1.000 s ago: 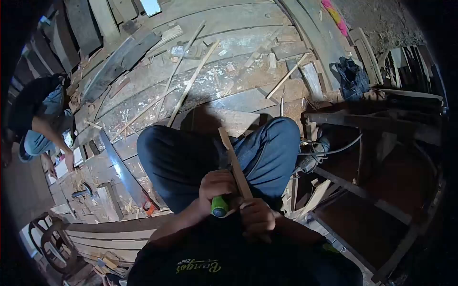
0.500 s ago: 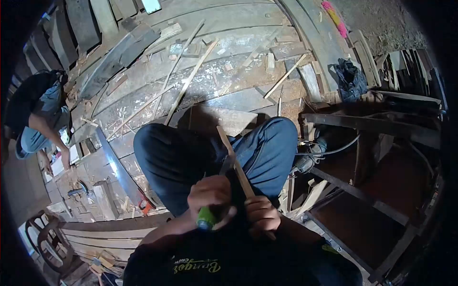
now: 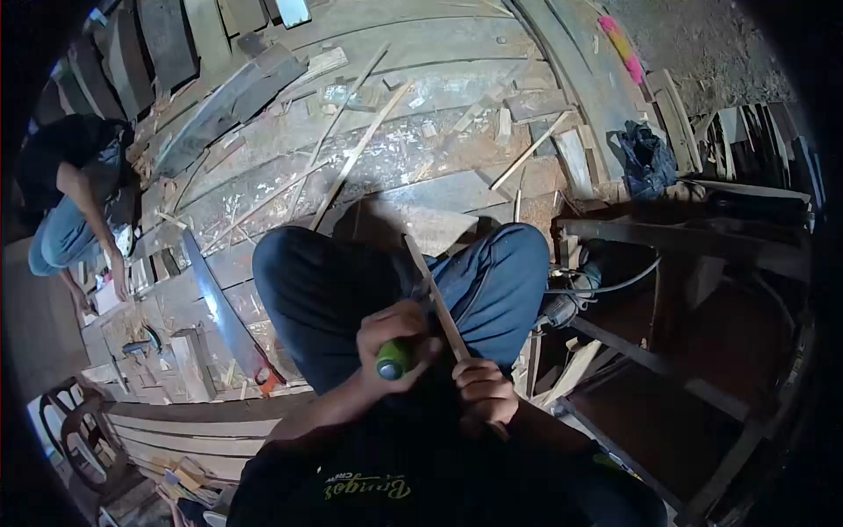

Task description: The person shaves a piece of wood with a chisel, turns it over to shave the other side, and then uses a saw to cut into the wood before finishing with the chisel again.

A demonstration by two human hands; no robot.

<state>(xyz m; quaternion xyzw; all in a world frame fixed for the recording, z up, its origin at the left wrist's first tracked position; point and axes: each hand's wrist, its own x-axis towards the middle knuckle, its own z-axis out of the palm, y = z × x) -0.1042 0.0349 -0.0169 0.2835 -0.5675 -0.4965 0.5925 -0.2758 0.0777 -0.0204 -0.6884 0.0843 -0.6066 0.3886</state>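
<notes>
My left hand (image 3: 392,338) is wrapped round a bladed tool with a green handle (image 3: 392,358), whose rounded butt faces me. Its dull blade (image 3: 419,294), partly in shadow, points away and lies against the side of a thin wooden strip (image 3: 443,307). Closed round the lower part of that strip is my right hand (image 3: 486,393), close to my body. The strip slants up and away between my knees, its far end narrow. Both hands are above my lap, over blue trousers (image 3: 496,281).
A handsaw (image 3: 215,299) with an orange handle lies left of my knee, near a hammer (image 3: 145,344). A co-worker (image 3: 79,193) bends over boards at the left. Wood strips (image 3: 360,154) litter the planks ahead. A dark wooden frame (image 3: 676,233) and a corded power tool (image 3: 566,307) stand right.
My left hand and the green-handled tool have shifted slightly right and away, closer along the strip. The handle's butt now faces me more directly. The whole view has tilted a little.
</notes>
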